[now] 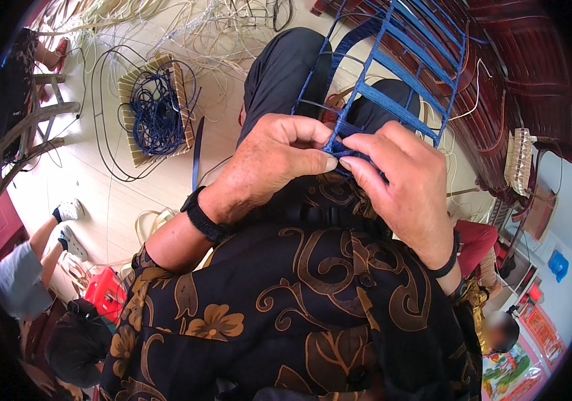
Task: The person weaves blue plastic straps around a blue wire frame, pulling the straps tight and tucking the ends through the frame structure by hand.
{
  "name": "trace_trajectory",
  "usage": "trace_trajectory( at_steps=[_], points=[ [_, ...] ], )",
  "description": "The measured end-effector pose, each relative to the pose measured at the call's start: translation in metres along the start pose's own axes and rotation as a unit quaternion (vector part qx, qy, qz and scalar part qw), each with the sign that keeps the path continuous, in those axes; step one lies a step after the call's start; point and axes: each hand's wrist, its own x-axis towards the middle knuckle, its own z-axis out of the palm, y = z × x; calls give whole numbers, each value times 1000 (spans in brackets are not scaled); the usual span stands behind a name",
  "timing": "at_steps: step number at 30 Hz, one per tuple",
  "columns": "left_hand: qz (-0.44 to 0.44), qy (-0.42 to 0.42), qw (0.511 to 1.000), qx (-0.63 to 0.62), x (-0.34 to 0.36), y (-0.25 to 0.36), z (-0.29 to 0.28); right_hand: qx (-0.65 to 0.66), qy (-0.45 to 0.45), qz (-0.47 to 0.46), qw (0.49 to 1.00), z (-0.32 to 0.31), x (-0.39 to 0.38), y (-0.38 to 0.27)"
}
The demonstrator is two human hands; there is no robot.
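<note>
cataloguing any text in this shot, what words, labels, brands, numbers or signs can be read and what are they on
Red poster: markings too small and blurred to read.
Colourful picture sheet: any lettering is too small to read.
Blue frame at the hands: no text visible.
Elsewhere: no readable text.

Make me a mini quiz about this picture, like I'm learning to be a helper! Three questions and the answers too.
1. True or false: the left hand and right hand are close together at the blue frame.
2. What colour is the cord in the tan basket? A) red B) dark blue C) white
3. What is wrapped around the left wrist?

Key: 1. True. 2. B. 3. A black band.
</note>
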Motion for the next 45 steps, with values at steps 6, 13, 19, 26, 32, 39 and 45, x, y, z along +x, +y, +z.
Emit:
trace_trajectory(
  at_steps=[6,13,19,26,32,39,45],
  points=[
    [15,7,1000,5,0,-1,1,9,34,-6,999,9,-8,-2],
    [117,49,991,31,0,-15,3,87,49,32,994,16,-10,0],
    [280,50,913,293,-4,-10,2,102,43,57,992,13,-10,0],
    [298,33,896,327,-2,-12,-1,56,54,13,997,10,-16,-2],
    [225,5,943,244,-3,-15,-3,111,16,-5,994,11,-24,-2],
    [165,6,975,145,-5,-17,-1,97,8,18,995,10,-24,-4],
    [226,79,968,83,-10,-14,6,-27,12,-43,999,7,-24,-3]
  ],
)
